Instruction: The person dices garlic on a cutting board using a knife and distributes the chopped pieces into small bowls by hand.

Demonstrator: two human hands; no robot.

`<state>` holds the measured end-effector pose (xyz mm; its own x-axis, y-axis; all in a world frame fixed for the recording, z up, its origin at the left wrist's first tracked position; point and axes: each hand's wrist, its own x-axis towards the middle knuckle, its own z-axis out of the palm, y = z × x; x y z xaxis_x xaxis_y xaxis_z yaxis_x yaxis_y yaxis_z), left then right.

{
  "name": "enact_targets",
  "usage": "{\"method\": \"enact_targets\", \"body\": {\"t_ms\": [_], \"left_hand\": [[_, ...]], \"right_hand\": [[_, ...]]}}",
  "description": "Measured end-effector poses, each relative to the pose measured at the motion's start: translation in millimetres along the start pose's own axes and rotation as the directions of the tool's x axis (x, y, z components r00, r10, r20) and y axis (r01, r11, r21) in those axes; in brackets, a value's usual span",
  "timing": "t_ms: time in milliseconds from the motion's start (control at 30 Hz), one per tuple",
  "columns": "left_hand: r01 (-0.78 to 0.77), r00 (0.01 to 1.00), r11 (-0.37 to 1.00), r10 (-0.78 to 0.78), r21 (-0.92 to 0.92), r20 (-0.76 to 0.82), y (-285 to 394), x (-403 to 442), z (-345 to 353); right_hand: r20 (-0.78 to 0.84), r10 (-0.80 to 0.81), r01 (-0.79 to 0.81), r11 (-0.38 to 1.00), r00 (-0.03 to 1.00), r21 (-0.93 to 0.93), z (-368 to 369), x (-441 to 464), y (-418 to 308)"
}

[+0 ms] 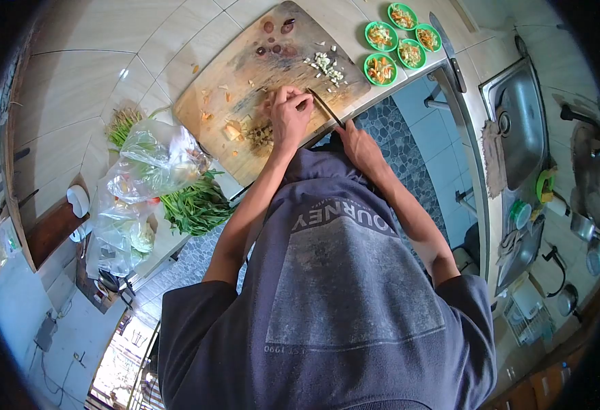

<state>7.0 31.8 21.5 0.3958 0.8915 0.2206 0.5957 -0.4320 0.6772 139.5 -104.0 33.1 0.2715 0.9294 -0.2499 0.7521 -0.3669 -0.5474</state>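
My right hand [363, 146] is wrapped around the handle of a kitchen knife [326, 108], its dark blade angled over the near edge of a worn wooden cutting board [235, 72]. The fingers of my left hand [290, 117] are curled together on the board, just left of the blade. Whatever they pinch is hidden. Small chopped white pieces [327, 68] lie beyond the knife. Beside my left wrist sit a pale yellowish chunk [232, 131] and a pile of brownish scraps [260, 137].
Several green bowls [380, 70] of shredded vegetables stand right of the board, near a second knife [448, 51]. Left are a plastic bag [153, 157] of produce and leafy greens [196, 205]. A metal sink [518, 116] with a cloth [494, 158] on its edge is at right.
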Motion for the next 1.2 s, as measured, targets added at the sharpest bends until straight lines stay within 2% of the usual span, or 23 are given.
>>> {"method": "enact_targets", "body": {"t_ms": [167,267,467,567,667,767,867,900,1000,1033,1067,1200], "left_hand": [[0.026,1.0,0.997,-0.026,-0.075,0.0,-1.5,-0.4,2.6],[0.023,0.999,0.998,-0.024,-0.062,-0.026,-5.4,-3.0,8.0],[0.059,0.997,0.998,-0.059,0.01,-0.05,1.5,-4.4,6.7],[0.114,0.992,0.993,-0.114,-0.008,-0.055,2.6,-2.4,6.8],[0.094,0.994,0.993,-0.097,-0.07,-0.052,-3.0,-2.7,8.9],[0.111,0.992,0.993,-0.113,-0.041,-0.059,-0.6,-2.1,5.2],[0.138,0.989,0.986,-0.132,0.098,-0.064,5.2,3.1,-0.8],[0.111,0.993,0.993,-0.109,0.047,-0.052,2.0,5.5,0.6],[0.016,1.0,0.995,-0.016,-0.099,0.005,-6.9,24.5,9.5],[-0.023,0.999,0.99,0.028,-0.137,0.034,-3.3,36.0,9.1],[-0.063,0.995,0.983,0.074,-0.175,0.061,0.9,46.8,8.1],[-0.147,0.967,0.985,0.163,-0.092,0.197,3.8,72.7,13.9]], "right_hand": [[0.02,0.028,-0.028,0.999,0.999,-0.022,1.3,1.9,-2.3],[-0.033,-0.035,0.032,0.996,0.999,-0.079,3.9,-0.2,-1.0],[-0.012,-0.004,0.002,0.992,1.0,-0.122,0.9,-11.2,9.2],[-0.023,0.005,-0.011,0.97,1.0,-0.243,-5.4,-11.8,10.4],[-0.057,-0.012,-0.004,0.962,0.998,-0.272,1.2,-5.5,9.7],[-0.08,0.013,-0.035,0.96,0.997,-0.278,1.1,-0.4,6.1],[-0.148,0.072,-0.1,0.976,0.986,-0.195,-6.0,0.5,12.5],[-0.109,0.163,-0.18,0.969,0.981,-0.168,-18.0,1.4,8.8],[-0.27,-0.011,-0.044,0.979,0.963,-0.2,-34.4,2.9,22.9],[-0.28,0.035,-0.074,0.989,0.959,-0.131,-41.4,3.0,19.3],[-0.287,0.022,-0.065,0.988,0.958,-0.141,-43.0,3.3,19.6],[-0.29,-0.006,-0.048,0.983,0.957,-0.177,-45.1,3.5,20.6]]}}
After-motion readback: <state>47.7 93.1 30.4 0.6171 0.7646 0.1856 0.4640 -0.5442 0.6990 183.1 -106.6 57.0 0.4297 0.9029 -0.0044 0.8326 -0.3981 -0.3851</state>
